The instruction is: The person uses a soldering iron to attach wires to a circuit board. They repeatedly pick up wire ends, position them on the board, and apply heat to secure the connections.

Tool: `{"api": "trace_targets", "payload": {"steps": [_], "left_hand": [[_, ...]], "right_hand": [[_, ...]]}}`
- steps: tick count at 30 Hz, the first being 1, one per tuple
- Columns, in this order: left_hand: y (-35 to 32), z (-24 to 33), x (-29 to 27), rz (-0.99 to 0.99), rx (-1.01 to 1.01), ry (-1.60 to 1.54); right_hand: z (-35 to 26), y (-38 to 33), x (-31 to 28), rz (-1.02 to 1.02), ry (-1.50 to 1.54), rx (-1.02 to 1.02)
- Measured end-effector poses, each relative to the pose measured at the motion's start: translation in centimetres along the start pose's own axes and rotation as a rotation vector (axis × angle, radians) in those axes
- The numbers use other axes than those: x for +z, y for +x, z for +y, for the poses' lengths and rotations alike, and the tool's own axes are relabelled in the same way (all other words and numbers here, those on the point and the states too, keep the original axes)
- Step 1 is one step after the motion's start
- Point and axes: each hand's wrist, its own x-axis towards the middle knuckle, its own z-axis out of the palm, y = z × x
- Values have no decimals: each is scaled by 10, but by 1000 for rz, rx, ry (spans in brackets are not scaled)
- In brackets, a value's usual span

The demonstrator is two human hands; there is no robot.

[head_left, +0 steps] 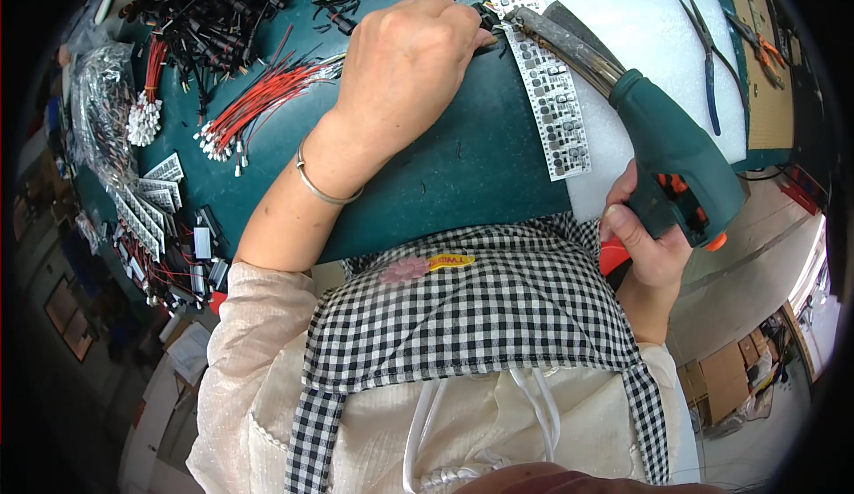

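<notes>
My left hand (405,72) is closed, its fingertips pinched at a thin black cable (342,23) near the upper end of a white circuit-board strip (553,107). The cable shows on the hand's left side, and its wire ends by the fingertips are partly hidden. My right hand (654,243) is wrapped round the grip of a dark green pistol-grip tool (680,143) with an orange trigger. Its worn metal barrel (587,60) points up and left, with its tip over the board's upper end, close to my left fingertips. The strip lies along the white foam sheet's left edge.
Black-handled cables lie heaped (209,14) at the far left, beside red wires (271,89) with white plugs. Blue pliers (707,58) rest on the foam sheet (663,14); orange-handled cutters (761,49) lie beyond. White boards (147,205) are stacked at the left edge.
</notes>
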Motion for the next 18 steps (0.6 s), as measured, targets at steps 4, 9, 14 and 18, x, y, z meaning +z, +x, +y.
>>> {"api": "trace_targets", "payload": {"steps": [4, 9, 14, 18], "left_hand": [[0, 0, 0, 5, 3, 1], [0, 0, 0, -4, -4, 8], [-1, 1, 0, -2, -7, 12], [-1, 2, 2, 12, -9, -21]], "right_hand": [[2, 2, -4, -30, -38, -65], [-3, 5, 1, 30, 52, -38], [-4, 4, -5, -11, -199, 5], [-3, 4, -2, -2, -261, -53]]}}
